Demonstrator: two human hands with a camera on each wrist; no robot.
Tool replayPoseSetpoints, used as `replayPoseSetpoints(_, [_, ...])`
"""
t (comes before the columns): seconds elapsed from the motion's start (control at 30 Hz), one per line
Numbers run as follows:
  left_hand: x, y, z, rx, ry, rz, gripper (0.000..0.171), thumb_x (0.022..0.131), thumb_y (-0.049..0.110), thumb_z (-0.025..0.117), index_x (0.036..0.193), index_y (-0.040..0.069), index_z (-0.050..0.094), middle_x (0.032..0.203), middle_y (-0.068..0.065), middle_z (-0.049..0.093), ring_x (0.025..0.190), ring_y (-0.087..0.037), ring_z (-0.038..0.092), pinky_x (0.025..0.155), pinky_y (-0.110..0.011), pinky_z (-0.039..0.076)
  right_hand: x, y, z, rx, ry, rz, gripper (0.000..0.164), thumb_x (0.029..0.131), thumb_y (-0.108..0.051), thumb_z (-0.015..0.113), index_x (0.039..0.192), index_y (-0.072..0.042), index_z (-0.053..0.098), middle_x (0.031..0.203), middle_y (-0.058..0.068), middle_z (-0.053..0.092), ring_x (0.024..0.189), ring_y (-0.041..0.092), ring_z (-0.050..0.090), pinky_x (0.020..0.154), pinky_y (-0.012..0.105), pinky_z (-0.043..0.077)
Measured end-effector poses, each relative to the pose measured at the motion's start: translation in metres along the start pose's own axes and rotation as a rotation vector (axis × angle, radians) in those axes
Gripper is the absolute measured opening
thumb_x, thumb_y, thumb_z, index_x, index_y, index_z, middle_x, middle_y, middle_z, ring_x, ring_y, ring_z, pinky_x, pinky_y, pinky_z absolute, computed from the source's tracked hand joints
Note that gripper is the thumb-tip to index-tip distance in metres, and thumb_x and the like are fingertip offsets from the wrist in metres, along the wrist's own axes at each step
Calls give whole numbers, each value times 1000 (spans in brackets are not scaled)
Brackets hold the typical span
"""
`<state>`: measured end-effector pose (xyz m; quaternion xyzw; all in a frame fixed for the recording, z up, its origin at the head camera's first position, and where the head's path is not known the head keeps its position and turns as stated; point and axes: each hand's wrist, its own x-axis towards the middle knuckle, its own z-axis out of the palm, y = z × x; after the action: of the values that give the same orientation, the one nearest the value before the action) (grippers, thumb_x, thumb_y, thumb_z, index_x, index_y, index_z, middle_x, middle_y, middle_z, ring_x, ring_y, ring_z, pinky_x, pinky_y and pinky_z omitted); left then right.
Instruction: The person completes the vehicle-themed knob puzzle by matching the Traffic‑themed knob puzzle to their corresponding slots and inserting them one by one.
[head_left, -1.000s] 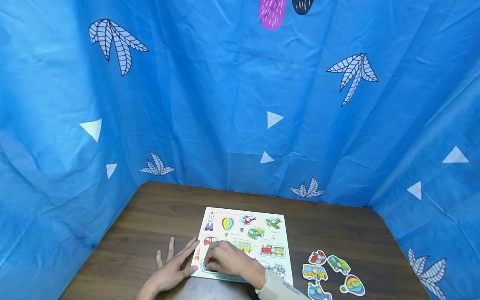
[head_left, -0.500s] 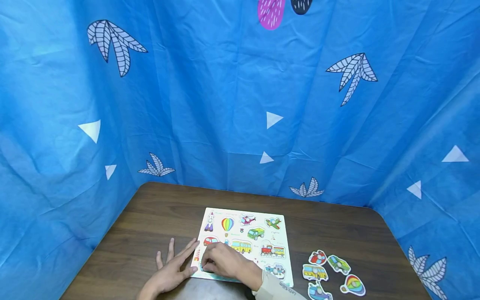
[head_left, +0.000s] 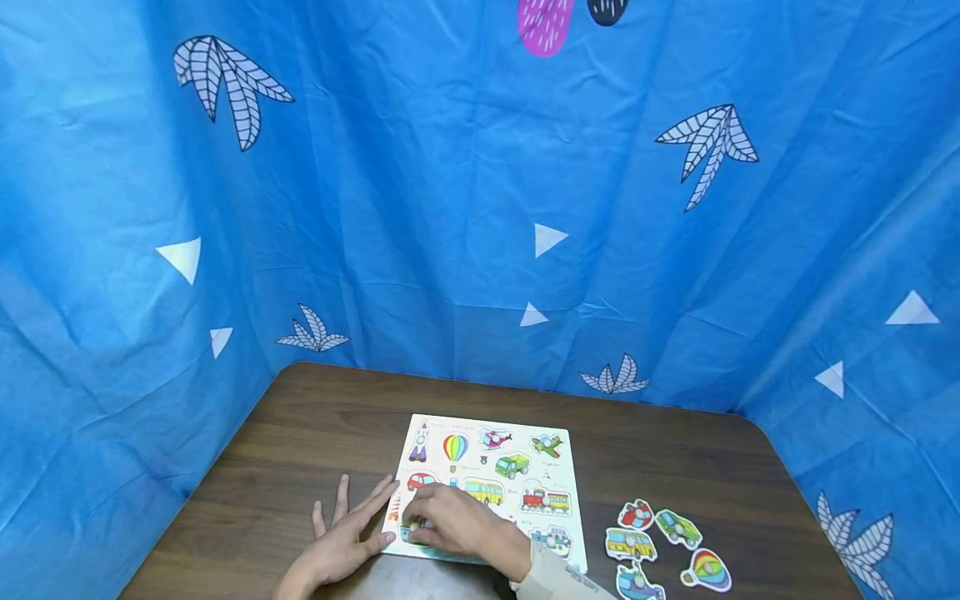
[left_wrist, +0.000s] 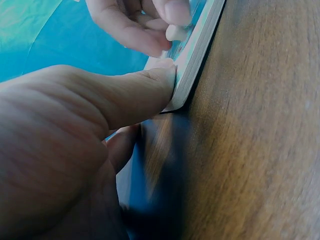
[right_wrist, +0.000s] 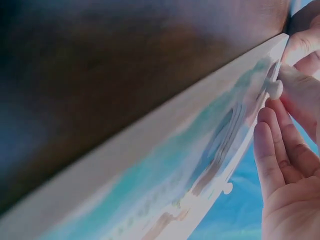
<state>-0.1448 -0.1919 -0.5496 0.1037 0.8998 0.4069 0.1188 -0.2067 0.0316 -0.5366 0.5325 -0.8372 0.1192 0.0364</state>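
A white wooden peg puzzle board (head_left: pixel 517 429) with vehicle pictures lies on the brown table. My right hand (head_left: pixel 457 521) is over its near left corner, thumb and fingertips parted around a small pale knob (right_wrist: pixel 275 89) on a puzzle piece (head_left: pixel 405 532). The piece shows partly blue in the head view; the rest of its picture is hidden by the fingers. My left hand (head_left: pixel 341 537) lies spread at the board's left edge, its straight thumb (left_wrist: pixel 150 90) resting against the corner and a fingertip at the edge farther up.
Several loose knobbed pieces lie right of the board: a red one (head_left: pixel 636 515), a green truck (head_left: pixel 678 530), a yellow bus (head_left: pixel 630 545), a blue one (head_left: pixel 639 582) and a rainbow balloon (head_left: pixel 706 572). A blue patterned curtain (head_left: pixel 480 208) surrounds the table's far side.
The right hand's fingertips have shifted slightly at the board's near left corner and have parted, showing more of the blue piece. The left hand and loose pieces stay put.
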Motion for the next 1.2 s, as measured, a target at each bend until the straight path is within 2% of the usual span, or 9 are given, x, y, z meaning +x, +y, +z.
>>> replayPoseSetpoints(0.2, [0, 0, 1, 2, 0, -1, 70, 96, 39, 64, 157, 21, 35, 166, -8, 23, 145, -53, -27, 98, -76, -29, -10, 8, -9, 43, 30, 24, 20, 98, -33, 66, 112, -20, 73, 105, -12, 71, 98, -4, 62, 89, 13, 49])
replayPoseSetpoints(0.57, [-2, 0, 1, 5, 6, -19, 71, 94, 36, 67, 157, 23, 36, 166, -6, 24, 146, -52, -27, 98, -76, -29, -42, 34, -33, 184, 49, 198, 19, 98, -20, 66, 115, -15, 74, 109, -6, 72, 102, 6, 65, 87, 20, 53])
replayPoseSetpoints(0.77, [-1, -1, 2, 4, 10, -15, 71, 94, 37, 66, 157, 23, 35, 166, -6, 24, 146, -51, -28, 99, -74, -30, -71, 52, -41, 237, 93, 276, 17, 97, -19, 67, 112, -14, 74, 104, -4, 73, 92, 4, 64, 82, 23, 54])
replayPoseSetpoints(0.93, [0, -1, 3, 7, 19, -12, 71, 94, 36, 67, 157, 23, 36, 166, -6, 25, 146, -51, -27, 99, -75, -29, -100, 68, -47, 258, 120, 344, 17, 95, -15, 69, 111, -13, 74, 102, -5, 72, 91, 4, 64, 80, 25, 55])
replayPoseSetpoints(1.2, [0, -1, 3, 8, 19, -12, 71, 94, 36, 67, 157, 24, 36, 166, -5, 25, 146, -51, -27, 99, -75, -29, -145, 89, -57, 283, 170, 392, 16, 95, -11, 69, 109, -10, 74, 101, -1, 73, 86, 5, 64, 75, 26, 56])
